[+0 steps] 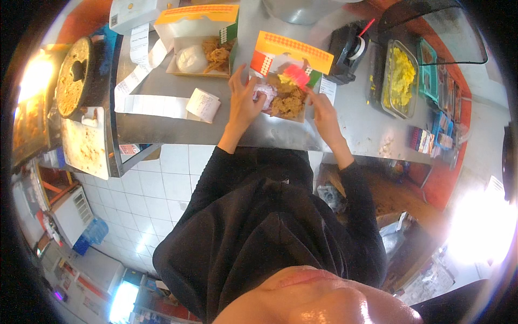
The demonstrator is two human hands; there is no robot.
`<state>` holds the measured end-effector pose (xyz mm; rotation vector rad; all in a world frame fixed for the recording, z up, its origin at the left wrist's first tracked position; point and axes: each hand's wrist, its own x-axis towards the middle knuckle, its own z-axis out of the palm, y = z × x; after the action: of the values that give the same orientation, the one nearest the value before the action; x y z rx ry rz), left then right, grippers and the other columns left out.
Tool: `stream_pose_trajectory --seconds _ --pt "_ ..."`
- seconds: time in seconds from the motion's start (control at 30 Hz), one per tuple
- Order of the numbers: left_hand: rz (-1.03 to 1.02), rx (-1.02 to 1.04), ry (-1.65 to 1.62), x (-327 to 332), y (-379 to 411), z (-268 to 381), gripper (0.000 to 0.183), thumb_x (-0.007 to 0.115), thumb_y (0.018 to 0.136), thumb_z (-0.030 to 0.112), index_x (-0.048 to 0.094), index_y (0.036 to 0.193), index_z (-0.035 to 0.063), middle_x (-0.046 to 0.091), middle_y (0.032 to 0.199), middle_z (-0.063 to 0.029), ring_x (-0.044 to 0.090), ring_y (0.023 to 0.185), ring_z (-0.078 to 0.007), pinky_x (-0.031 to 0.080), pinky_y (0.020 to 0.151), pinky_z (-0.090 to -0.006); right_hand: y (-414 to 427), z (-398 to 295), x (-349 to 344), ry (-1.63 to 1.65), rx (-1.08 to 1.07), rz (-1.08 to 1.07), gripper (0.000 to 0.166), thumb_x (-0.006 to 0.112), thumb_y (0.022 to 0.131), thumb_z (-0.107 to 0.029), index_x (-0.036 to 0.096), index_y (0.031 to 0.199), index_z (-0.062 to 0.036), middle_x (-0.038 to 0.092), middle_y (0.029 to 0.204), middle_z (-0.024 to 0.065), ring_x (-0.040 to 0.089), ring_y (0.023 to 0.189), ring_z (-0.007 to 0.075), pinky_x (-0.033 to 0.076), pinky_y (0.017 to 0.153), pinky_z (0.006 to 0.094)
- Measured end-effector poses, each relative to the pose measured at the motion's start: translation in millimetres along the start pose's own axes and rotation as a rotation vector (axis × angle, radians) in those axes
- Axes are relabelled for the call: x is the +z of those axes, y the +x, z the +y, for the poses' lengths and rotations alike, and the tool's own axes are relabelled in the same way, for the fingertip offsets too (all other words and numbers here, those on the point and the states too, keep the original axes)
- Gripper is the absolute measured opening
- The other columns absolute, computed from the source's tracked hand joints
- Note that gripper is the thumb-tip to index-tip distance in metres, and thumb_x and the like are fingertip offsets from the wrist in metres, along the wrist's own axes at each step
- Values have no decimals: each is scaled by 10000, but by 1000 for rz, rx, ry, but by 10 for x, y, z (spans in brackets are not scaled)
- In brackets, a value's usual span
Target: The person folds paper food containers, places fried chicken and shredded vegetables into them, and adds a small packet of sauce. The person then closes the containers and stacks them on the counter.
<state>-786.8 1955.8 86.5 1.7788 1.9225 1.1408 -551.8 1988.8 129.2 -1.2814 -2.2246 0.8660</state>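
Observation:
An open takeaway food box (297, 47) with an orange printed lid stands before me on the steel worktop. Inside it lie a white wrapped bundle (267, 95) and a piece of fried chicken (289, 104). My left hand (247, 99) is at the box's left side, its thumb against the bundle and its other fingers spread; whether it grips anything is unclear. At the right side, my right hand (323, 115) has its fingers at the end of a blurred red utensil (296, 75). Some crumbly yellow food (285, 79) shows beside the utensil, above the chicken.
A second open box (196, 11) holds a white bundle and fried chicken. Printed paper (151, 106) trails across the worktop from a white printer (131, 16). To the right are a black tape dispenser (344, 52) and a clear tray of yellow food (401, 79). A white cutting board (85, 143) lies left.

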Motion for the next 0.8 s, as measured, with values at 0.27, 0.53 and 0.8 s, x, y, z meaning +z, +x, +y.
stream_pose_trajectory --seconds 0.27,0.53,0.8 --pt "46 27 -79 -5 8 52 398 601 728 61 528 1119 32 380 1321 -204 327 1248 -384 320 1013 -467 -86 247 229 -284 -86 -170 643 483 868 -16 320 1444 -248 493 973 168 507 880 327 444 775 371" --pt "358 44 -162 -122 23 502 263 527 833 81 512 1088 21 452 1247 -185 389 1226 -323 282 1041 -437 -55 366 51 47 -115 -187 537 420 917 -67 359 1425 -228 483 908 165 508 855 323 441 757 385" --pt "272 -4 -876 374 11 1489 194 494 884 76 502 1063 1 523 957 -129 540 879 -210 455 763 -327 -447 828 -1633 -51 -41 592 337 454 911 -82 530 1233 -18 584 1023 235 565 936 358 449 794 402"
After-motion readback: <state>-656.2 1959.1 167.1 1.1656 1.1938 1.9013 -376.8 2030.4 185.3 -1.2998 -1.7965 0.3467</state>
